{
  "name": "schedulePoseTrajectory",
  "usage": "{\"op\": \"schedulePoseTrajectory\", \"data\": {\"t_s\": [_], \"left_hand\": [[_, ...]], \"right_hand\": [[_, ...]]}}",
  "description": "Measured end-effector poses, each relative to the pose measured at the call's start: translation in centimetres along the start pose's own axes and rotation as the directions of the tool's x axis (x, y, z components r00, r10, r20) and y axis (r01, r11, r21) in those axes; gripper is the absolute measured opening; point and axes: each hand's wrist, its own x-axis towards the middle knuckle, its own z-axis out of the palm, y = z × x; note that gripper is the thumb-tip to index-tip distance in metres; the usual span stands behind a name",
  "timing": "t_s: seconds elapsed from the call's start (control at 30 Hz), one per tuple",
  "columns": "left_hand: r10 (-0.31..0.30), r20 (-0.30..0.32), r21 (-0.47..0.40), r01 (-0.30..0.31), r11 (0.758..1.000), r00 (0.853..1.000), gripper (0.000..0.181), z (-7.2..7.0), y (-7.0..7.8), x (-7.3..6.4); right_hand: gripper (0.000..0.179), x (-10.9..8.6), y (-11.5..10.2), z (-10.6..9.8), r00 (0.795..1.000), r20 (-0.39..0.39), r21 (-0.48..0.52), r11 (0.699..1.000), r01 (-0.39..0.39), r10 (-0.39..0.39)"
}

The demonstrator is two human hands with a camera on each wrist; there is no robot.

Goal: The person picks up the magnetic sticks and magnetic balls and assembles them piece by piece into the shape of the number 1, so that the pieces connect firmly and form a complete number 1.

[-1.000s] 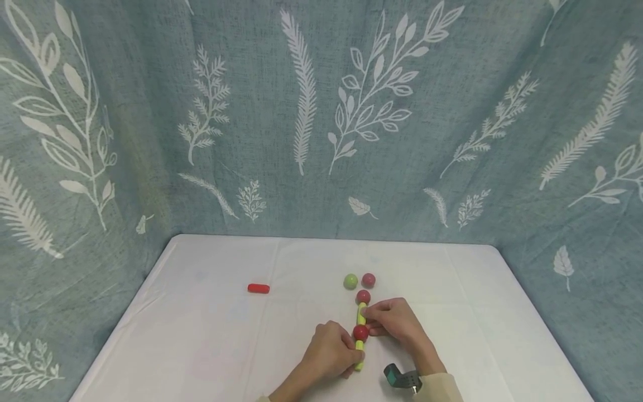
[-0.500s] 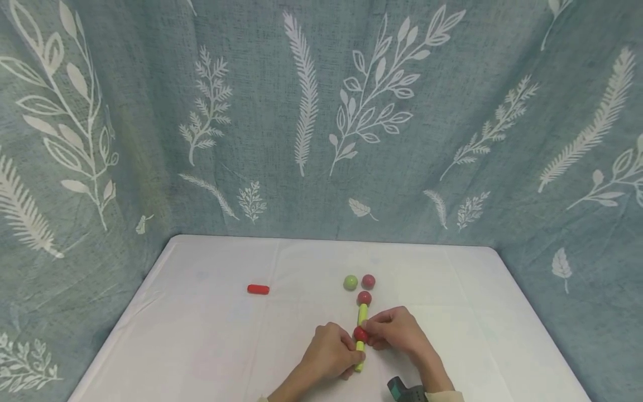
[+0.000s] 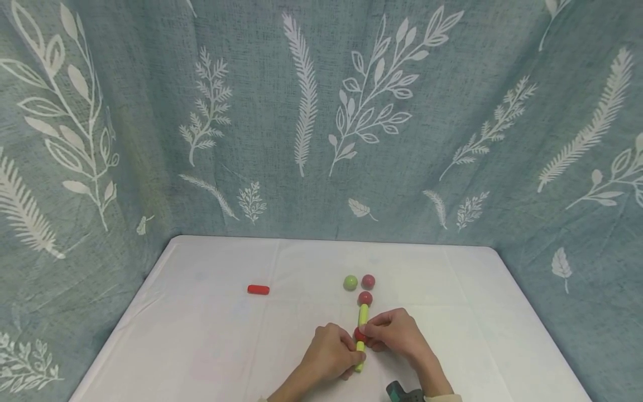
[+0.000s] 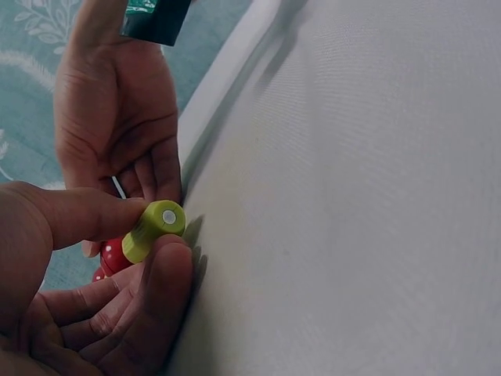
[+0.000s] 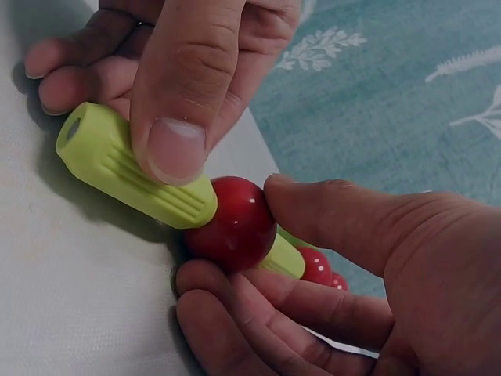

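Note:
A chain of toy building pieces runs away from me, made of yellow-green rods and shiny red balls. My left hand (image 3: 329, 353) pinches the near yellow-green rod (image 5: 133, 168) between thumb and fingers. A pale round disc shows on that rod's end in the left wrist view. With thumb and fingertips, my right hand (image 3: 399, 335) grips the middle red ball (image 5: 233, 223), which touches the near rod. Beyond it, the far yellow-green rod (image 3: 363, 314) reaches another red ball (image 3: 365, 298). My right fingers hide part of the middle ball in the head view.
Just past the chain lie a green ball (image 3: 350, 282) and a further red ball (image 3: 368, 281). A short red rod (image 3: 258, 290) lies to the left on the white table (image 3: 211, 335). Patterned blue-green curtain (image 3: 321, 111) surrounds the table's back and sides.
My right hand has slid from the far yellow-green rod toward me, onto the middle red ball. The chain's far end has shifted slightly right. My left hand keeps its hold on the near rod.

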Motion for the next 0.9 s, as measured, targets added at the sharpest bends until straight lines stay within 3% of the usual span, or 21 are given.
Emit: {"op": "schedulePoseTrajectory", "data": {"t_s": [0.6,0.9], "left_hand": [[0.005,0.022,-0.009,-0.004,1.000,1.000,0.018,-0.4,0.1,0.2],[0.007,-0.052,0.058,-0.004,0.998,0.999,0.021,-2.9,-0.4,1.5]], "right_hand": [[0.022,0.1,0.1,0.1,1.000,-0.023,0.009,1.000,-0.009,0.009],[0.025,0.1,0.2,-0.1,0.999,-0.029,0.013,0.999,-0.029,0.030]]}}
